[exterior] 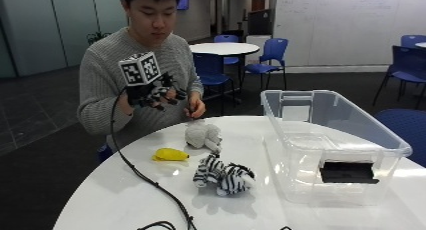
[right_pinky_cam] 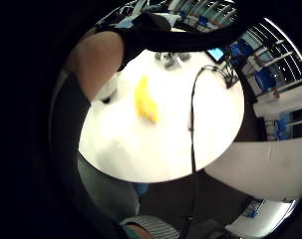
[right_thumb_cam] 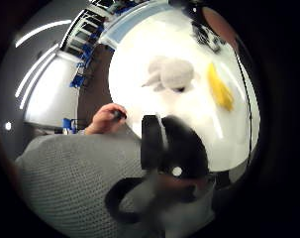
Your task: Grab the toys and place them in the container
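Three soft toys on the round white counter [exterior: 120,200], beside the clear plastic container [exterior: 333,140].

The striped zebra plush [exterior: 223,176], fluffy black and white, lies nearest the container. Further from the container is a smooth yellow banana-shaped toy [exterior: 170,154], and the pale grey furry plush [exterior: 202,135] sits behind the zebra. The container is a rectangular transparent tub with a dark flat object [exterior: 349,172] inside. The gloved right hand [exterior: 156,95] hangs above the counter, well apart from the container, fingers loosely curled, holding nothing.
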`<control>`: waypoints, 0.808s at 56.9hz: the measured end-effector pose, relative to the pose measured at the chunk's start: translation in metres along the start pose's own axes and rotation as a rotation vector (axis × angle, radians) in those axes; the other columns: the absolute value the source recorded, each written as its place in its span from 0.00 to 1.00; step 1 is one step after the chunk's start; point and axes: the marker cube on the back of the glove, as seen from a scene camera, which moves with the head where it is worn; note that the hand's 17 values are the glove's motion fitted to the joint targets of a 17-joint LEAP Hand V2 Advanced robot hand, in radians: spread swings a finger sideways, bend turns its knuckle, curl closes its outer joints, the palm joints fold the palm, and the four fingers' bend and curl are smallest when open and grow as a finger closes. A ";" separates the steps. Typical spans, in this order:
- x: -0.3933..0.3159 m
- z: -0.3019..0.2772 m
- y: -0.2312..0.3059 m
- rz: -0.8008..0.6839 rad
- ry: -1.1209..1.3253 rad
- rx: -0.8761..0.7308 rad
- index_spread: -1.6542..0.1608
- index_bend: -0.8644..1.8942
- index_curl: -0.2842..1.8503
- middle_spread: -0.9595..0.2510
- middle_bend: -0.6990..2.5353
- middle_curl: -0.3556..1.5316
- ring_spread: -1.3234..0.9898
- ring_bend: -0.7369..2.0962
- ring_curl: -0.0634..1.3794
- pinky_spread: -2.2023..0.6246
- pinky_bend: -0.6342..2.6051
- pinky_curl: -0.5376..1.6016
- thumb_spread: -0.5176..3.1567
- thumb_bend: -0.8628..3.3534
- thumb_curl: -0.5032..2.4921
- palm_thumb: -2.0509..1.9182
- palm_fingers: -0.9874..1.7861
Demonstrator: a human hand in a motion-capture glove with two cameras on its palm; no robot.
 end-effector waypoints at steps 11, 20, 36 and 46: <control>-0.017 -0.001 -0.098 -0.097 0.011 -0.082 0.72 0.37 0.27 0.63 0.27 0.32 0.50 0.38 0.19 0.79 0.42 0.40 0.54 0.20 0.24 0.52 0.38; -0.023 0.007 -0.132 -0.139 -0.011 -0.152 0.72 0.37 0.27 0.63 0.27 0.33 0.49 0.40 0.21 0.79 0.44 0.41 0.54 0.20 0.24 0.52 0.39; -0.033 0.083 -0.121 -0.144 -0.051 -0.320 0.71 0.37 0.27 0.62 0.27 0.34 0.48 0.43 0.23 0.78 0.47 0.42 0.53 0.20 0.26 0.54 0.39; -0.049 0.145 -0.113 -0.125 0.103 -0.422 0.71 0.36 0.27 0.62 0.27 0.34 0.47 0.44 0.24 0.78 0.51 0.43 0.52 0.21 0.27 0.56 0.39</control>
